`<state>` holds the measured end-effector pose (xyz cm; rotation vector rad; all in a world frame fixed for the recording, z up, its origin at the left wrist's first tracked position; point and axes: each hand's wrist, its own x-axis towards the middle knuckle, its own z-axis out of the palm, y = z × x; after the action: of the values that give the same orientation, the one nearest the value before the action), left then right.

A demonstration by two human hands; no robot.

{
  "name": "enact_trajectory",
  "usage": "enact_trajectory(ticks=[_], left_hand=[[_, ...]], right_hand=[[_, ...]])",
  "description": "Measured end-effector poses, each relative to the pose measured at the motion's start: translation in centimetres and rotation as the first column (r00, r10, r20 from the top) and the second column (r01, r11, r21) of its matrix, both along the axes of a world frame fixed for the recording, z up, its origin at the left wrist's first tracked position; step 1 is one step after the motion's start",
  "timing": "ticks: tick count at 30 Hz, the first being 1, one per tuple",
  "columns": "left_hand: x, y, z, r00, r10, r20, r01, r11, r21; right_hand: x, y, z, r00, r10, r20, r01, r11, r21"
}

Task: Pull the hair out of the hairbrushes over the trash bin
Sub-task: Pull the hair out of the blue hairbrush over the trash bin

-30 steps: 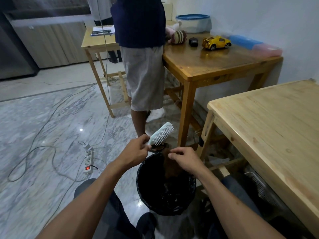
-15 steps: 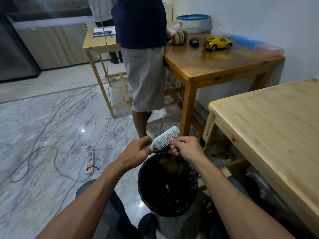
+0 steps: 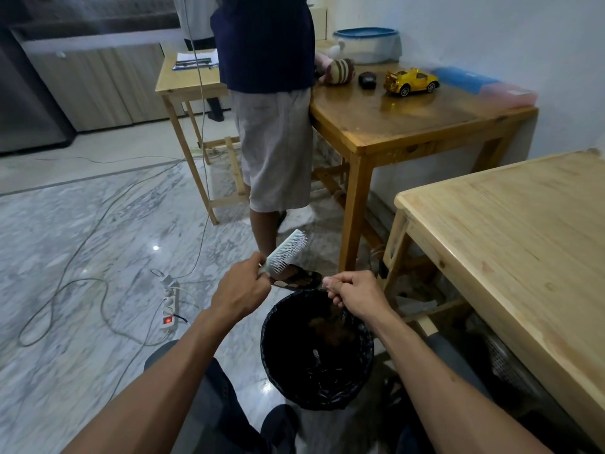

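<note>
My left hand (image 3: 240, 286) grips the handle of a pale blue-white hairbrush (image 3: 286, 252), its head tilted up and to the right, bristles facing right and down. My right hand (image 3: 355, 294) hovers over the far rim of the black trash bin (image 3: 271, 352), fingers pinched together; whether a strand of hair is between them is too fine to tell. The bin is lined with a black bag and holds a brownish clump of hair (image 3: 327, 329). The two hands are apart, the brush left of the bin.
A person in grey shorts (image 3: 276, 149) stands just beyond the bin, a sandalled foot (image 3: 296, 278) close to its rim. A light wooden table (image 3: 523, 244) is at right, a darker table (image 3: 402, 119) with a yellow toy car (image 3: 411, 81) behind. A power strip (image 3: 170, 304) and cables lie on the marble floor at left.
My right hand left the brush bristles and dropped back over the bin's rim. The brush swung up and left in my left hand.
</note>
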<state>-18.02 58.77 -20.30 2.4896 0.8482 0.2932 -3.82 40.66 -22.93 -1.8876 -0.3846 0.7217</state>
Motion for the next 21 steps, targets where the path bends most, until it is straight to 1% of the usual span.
enact_trajectory(ticks=[3, 5, 7, 10, 11, 13, 14, 15, 16, 18, 19, 20, 21], left_hand=[[0.2, 0.0, 0.0, 0.999, -0.028, 0.015, 0.028, 1.000, 0.008], [0.3, -0.1, 0.0, 0.999, -0.045, 0.012, 0.045, 0.999, 0.029], [0.3, -0.1, 0.0, 0.998, -0.054, 0.014, 0.053, 0.998, 0.041], [0.4, -0.2, 0.1, 0.997, -0.065, 0.031, 0.065, 0.998, 0.026], [0.4, -0.2, 0.2, 0.997, -0.075, 0.035, 0.074, 0.997, 0.019], [0.3, -0.3, 0.2, 0.994, -0.098, 0.047, 0.098, 0.995, 0.005], [0.3, -0.4, 0.1, 0.992, -0.110, 0.055, 0.110, 0.994, 0.002], [0.4, -0.6, 0.1, 0.991, -0.121, 0.061, 0.122, 0.993, -0.002], [0.5, -0.9, 0.0, 0.988, -0.136, 0.072, 0.137, 0.991, -0.005], [0.7, -1.4, -0.1, 0.977, -0.180, 0.111, 0.183, 0.983, -0.015], [0.7, -1.7, -0.2, 0.970, -0.200, 0.135, 0.205, 0.978, -0.025], [0.7, -1.8, -0.2, 0.965, -0.210, 0.158, 0.219, 0.975, -0.043], [0.7, -1.9, -0.2, 0.962, -0.210, 0.174, 0.224, 0.972, -0.065]], right_hand=[[-0.1, 0.1, -0.2, 0.980, 0.173, -0.095, -0.183, 0.977, -0.106], [0.1, 0.4, 0.2, 0.958, 0.242, -0.154, -0.267, 0.950, -0.165], [0.2, 0.7, 1.0, 0.964, 0.223, -0.147, -0.246, 0.955, -0.166], [0.8, 0.7, 1.7, 0.994, 0.100, -0.031, -0.102, 0.992, -0.070], [0.9, 0.6, 2.1, 0.997, 0.081, -0.002, -0.081, 0.996, -0.042], [1.2, 0.7, 2.8, 0.993, 0.103, 0.061, -0.100, 0.994, -0.041], [1.2, 0.9, 3.0, 0.991, 0.120, 0.059, -0.118, 0.992, -0.040], [1.1, 1.2, 3.0, 0.993, 0.120, -0.005, -0.120, 0.993, -0.005], [1.0, 1.5, 3.1, 0.988, 0.113, -0.109, -0.109, 0.993, 0.046], [0.6, 2.3, 2.5, 0.946, 0.111, -0.305, -0.065, 0.986, 0.156], [0.5, 2.6, 2.2, 0.919, 0.121, -0.376, -0.041, 0.976, 0.214], [0.2, 2.6, 2.3, 0.901, 0.120, -0.417, -0.006, 0.964, 0.264], [0.1, 2.7, 2.2, 0.901, 0.106, -0.420, 0.020, 0.959, 0.284]])
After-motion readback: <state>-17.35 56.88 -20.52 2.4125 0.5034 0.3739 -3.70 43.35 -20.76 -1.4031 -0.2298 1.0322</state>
